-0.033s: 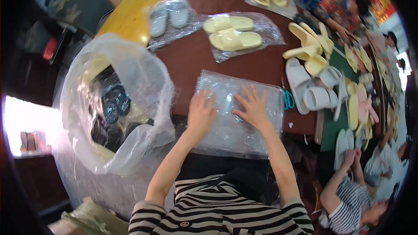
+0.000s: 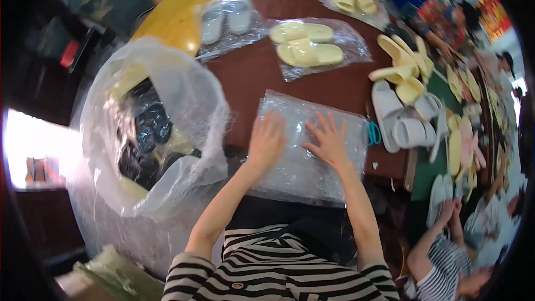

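Note:
A stack of clear flat plastic bags point(image 2: 312, 181) lies at the table's near edge, in front of my body. Both palms rest flat on it. My left hand point(image 2: 268, 139) lies on its left part with the fingers stretched out. Spread wide, the fingers of my right hand point(image 2: 329, 140) touch the bags further right. Neither hand grips anything. Beside the stack's right edge are teal-handled scissors point(image 2: 373, 132), their blades hard to make out.
A large translucent sack point(image 2: 212, 134) with dark wrapped footwear stands at left. Bagged yellow slippers point(image 2: 309, 53) and bagged grey slippers point(image 2: 238, 18) lie beyond the stack. Loose yellow slippers point(image 2: 409, 90) and white slippers point(image 2: 409, 132) pile up at right. Other people work at the far side and right.
The whole scene sits slightly further right in the picture. Both hands stay flat on the bags, with little visible movement.

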Available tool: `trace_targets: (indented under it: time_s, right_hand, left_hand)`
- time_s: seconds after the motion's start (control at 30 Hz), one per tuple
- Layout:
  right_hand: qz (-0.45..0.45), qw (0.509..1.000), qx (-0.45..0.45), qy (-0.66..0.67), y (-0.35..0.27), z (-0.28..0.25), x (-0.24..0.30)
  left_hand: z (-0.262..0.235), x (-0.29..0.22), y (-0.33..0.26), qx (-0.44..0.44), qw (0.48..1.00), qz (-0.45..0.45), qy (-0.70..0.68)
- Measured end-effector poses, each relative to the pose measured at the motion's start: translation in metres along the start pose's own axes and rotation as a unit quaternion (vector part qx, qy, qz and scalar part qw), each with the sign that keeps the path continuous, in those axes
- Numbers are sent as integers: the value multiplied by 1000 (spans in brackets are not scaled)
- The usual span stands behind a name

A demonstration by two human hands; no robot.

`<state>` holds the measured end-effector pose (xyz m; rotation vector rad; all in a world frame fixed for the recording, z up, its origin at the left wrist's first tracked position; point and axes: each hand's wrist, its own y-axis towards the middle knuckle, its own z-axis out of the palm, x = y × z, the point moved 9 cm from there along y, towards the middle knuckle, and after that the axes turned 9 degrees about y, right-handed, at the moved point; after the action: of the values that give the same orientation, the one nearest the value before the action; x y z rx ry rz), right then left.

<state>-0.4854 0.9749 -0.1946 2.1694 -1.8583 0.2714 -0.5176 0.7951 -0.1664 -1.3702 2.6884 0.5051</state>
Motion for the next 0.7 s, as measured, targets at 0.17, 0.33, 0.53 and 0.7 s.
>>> trace_targets:
  time_s: [0.17,0.33,0.53,0.7]
  right_hand:
    - [44,998,26,44,-11,12,-28]
    - [27,998,52,20,-12,19,-25]
    - [88,984,147,39,-3,-2,-26]
    - [61,989,130,17,0,4,-33]
  left_hand:
    - [53,9,9,39,999,31,-3]
    - [51,23,2,14,990,25,-139]
    - [-147,209,-62,-287,930,-229,-5]
    - [-111,402,-195,-138,795,-583,96]
